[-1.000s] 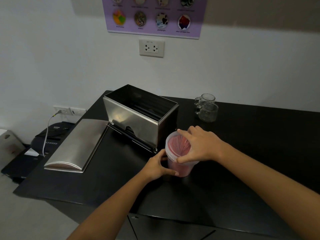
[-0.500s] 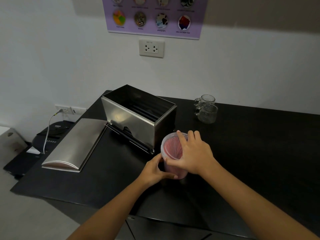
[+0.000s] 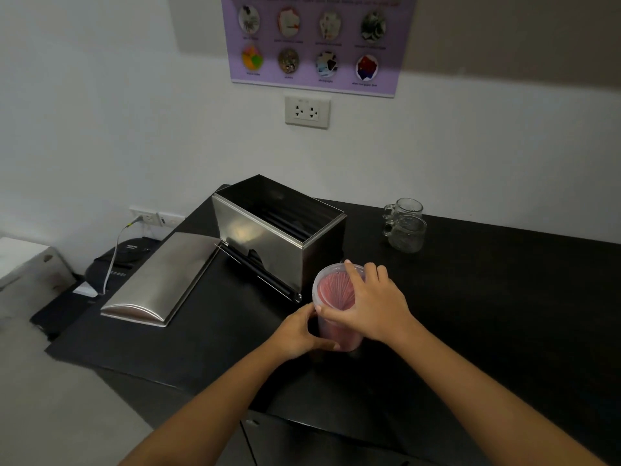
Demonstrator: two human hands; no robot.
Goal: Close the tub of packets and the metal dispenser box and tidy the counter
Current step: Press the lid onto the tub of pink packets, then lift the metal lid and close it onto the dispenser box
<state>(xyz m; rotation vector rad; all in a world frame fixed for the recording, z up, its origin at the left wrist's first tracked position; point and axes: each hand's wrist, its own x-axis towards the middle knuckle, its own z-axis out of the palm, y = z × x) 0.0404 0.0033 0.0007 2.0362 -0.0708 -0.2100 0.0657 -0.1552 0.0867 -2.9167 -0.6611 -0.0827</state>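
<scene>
- Tub of packets [image 3: 336,311], upright near front edge of counter [image 3: 504,297], just beside metal dispenser box [image 3: 279,230].
- Left hand [image 3: 299,334] wrapped round tub wall; right hand [image 3: 373,304] spread over lid [image 3: 331,280], pressing.
- Since earlier frames: right hand shifted across lid rim; closure judged nearly seated.
- Box open throughout, detached cover [image 3: 161,280] flat towards left edge.

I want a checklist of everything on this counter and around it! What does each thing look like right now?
Surface: black counter, dark and bare at right.
Job's things: tub of packets, lid on top; metal dispenser box open, its metal lid lying flat beside it.
Clutter: two glass mugs near the wall.
Hands: left hand grips the tub's side; right hand presses the lid.
Cables: grey cable plugged into the low socket.
Surroundings: purple poster, wall socket.
</scene>
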